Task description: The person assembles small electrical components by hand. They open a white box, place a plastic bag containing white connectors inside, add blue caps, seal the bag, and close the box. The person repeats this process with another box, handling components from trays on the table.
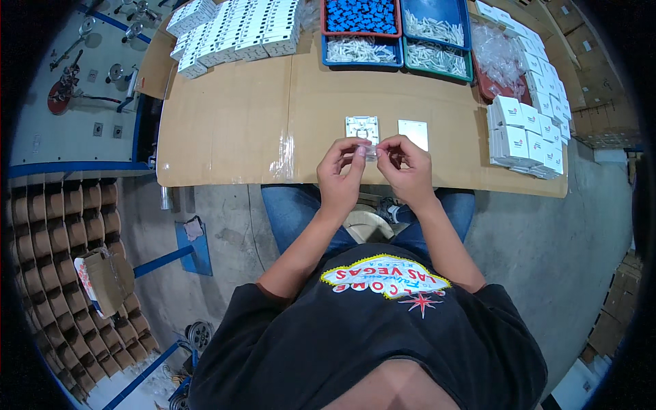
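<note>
My left hand (341, 174) and my right hand (408, 171) meet above the near edge of the cardboard-covered table (232, 130). Thumbs and forefingers are pinched together around something small and pale, too small to name. Just beyond my left fingertips lies a white rectangular housing (361, 126) with fittings inside it; its near end is partly hidden by the fingers. A flat white plate (414, 132) lies to its right, beyond my right hand, which covers its lower part.
At the back stand a red tray (361, 34) of blue pieces, plus blue trays (362, 65) and a green tray (437, 74) of white slim parts. Stacked white units (263, 31) fill the back left. White boxes (512, 140) and a red tray of clear bags (502, 55) line the right.
</note>
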A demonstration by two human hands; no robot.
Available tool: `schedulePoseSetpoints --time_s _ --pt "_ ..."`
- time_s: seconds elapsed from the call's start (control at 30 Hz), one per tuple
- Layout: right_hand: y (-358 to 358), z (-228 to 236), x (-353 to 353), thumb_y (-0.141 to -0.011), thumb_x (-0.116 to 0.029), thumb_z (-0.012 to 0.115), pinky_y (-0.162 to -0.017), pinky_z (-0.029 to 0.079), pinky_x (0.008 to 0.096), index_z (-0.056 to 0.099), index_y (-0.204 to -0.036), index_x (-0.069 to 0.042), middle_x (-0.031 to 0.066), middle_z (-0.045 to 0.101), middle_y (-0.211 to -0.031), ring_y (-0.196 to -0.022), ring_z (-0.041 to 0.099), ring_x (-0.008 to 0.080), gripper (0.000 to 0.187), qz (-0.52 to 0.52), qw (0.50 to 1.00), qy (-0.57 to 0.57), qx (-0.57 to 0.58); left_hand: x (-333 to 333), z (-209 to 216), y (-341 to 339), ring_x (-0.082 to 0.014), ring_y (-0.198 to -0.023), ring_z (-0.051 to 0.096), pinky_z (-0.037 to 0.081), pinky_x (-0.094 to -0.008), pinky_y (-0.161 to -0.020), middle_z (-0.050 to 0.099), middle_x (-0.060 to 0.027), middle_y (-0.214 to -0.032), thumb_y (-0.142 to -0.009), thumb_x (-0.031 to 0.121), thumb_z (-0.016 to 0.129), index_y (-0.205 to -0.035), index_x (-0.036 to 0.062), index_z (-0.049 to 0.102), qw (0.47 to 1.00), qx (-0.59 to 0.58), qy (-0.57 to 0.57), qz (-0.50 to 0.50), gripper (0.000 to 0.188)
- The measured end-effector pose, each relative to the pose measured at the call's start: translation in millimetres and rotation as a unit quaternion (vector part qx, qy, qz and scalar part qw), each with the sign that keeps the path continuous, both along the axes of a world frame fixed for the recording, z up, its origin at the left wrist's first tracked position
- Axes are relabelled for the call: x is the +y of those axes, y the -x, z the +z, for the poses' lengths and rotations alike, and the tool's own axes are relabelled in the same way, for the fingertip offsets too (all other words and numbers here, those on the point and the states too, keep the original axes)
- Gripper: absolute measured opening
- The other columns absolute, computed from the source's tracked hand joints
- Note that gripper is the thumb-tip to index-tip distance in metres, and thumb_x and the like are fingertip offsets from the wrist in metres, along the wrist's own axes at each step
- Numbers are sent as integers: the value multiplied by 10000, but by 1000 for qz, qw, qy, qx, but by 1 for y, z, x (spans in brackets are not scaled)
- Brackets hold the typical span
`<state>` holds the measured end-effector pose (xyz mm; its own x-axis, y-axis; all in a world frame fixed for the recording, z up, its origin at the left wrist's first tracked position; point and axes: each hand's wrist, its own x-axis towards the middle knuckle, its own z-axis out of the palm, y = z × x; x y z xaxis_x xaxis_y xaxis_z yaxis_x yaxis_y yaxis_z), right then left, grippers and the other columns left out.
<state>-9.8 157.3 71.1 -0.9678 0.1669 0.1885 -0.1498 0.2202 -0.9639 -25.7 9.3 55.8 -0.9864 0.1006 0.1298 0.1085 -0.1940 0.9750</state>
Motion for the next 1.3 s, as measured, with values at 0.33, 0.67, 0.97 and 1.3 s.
schedulePoseSetpoints --time_s 0.33,0.67,0.97,1.3 --pt "2 0 3 -852 -49 737 -503 348 209 685 -923 -11 -19 604 -694 -558 448 16 96 -12 999 -39 7 -5 6 3 -127 -1026 646 547 -280 -846 686 -73 -1071 -972 39 664 -1131 -21 654 999 -32 38 15 170" --pt "3 2 8 -833 -37 734 -497 342 215 682 -920 -2 4 618 -709 -544 428 25 108 -2 998 -68 11 -11 11 13 -137 -1015 678 576 -332 -926 711 -70 -1066 -950 23 662 -1098 -12 704 996 -71 44 -24 158" --pt "3 3 8 -837 -37 733 -504 351 212 681 -921 -1 0 620 -714 -560 441 22 105 0 998 -70 3 -10 7 17 -105 -928 671 561 -253 -849 701 -65 -1011 -947 -5 660 -1051 -37 664 996 -35 77 -24 109" --pt "1 -2 5 -882 -52 727 -552 409 187 685 -940 -7 -31 631 -741 -638 526 5 84 9 998 24 -58 -9 2 15 -93 -901 668 540 -246 -844 689 -41 -943 -921 -11 670 -1001 -13 648 995 38 94 -9 83"
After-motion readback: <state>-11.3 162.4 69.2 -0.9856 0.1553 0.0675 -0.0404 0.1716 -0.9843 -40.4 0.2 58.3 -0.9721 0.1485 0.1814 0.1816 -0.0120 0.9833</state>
